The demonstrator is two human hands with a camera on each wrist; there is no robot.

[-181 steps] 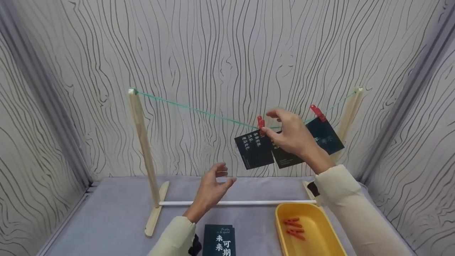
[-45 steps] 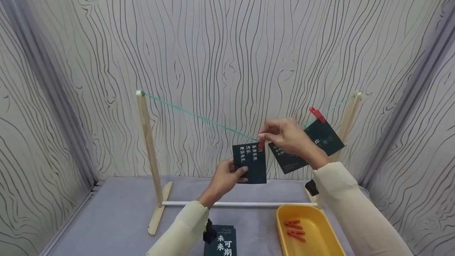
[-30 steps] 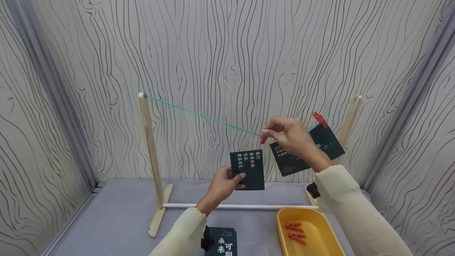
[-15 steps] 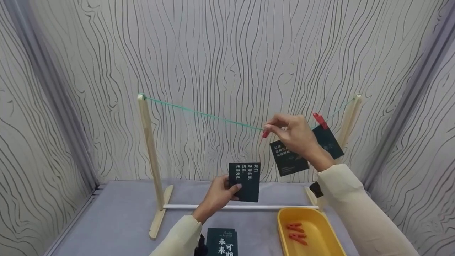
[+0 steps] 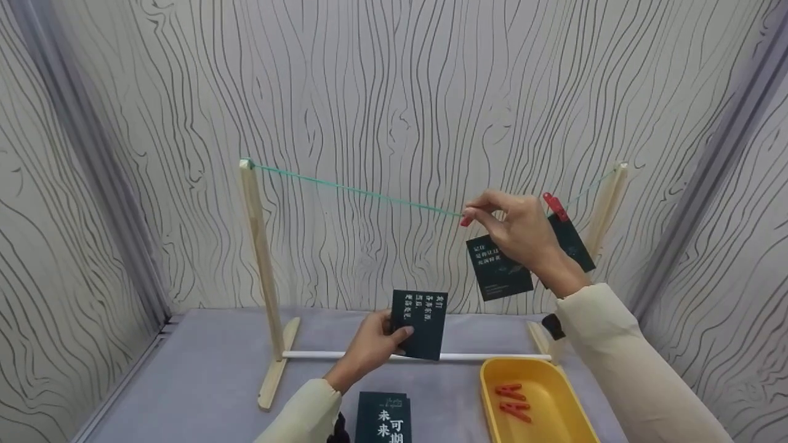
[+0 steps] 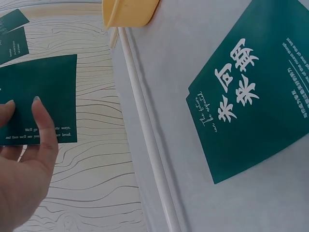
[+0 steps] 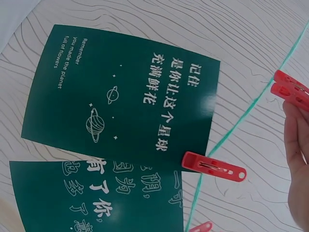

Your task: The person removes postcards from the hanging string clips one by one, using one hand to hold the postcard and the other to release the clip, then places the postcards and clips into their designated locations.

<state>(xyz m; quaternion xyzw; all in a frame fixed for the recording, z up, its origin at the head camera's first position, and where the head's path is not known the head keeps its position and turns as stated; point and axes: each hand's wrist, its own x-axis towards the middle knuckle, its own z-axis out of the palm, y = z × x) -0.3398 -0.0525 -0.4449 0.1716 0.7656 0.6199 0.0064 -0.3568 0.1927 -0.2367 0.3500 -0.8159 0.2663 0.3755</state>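
Note:
My left hand (image 5: 369,344) pinches a dark green postcard (image 5: 428,338) with white lettering, thumb in front and fingers behind. The card is below the green string (image 5: 369,192), apart from it, its lettering turned sideways. My right hand (image 5: 520,231) pinches a red clothespin (image 7: 295,94) between thumb and fingertips, its jaw end right at the string. Beside that hand, another green card (image 7: 120,96) hangs from the string by a red clothespin (image 7: 215,166). A further card (image 5: 569,243), partly behind my right wrist in the head view, hangs from a red clothespin (image 5: 555,207).
Wooden posts (image 5: 261,264) hold up the string, with a white rod (image 5: 314,355) between their feet. On the table, a stack of green cards (image 5: 383,418) lies in front. At its right stands a yellow tray (image 5: 486,375) with two red clothespins (image 5: 514,411) inside.
Six seconds ago the card hung on the string by its clothespin and my left hand was empty. Now my left hand has drawn it down and leftward; my right hand has risen with the clothespin.

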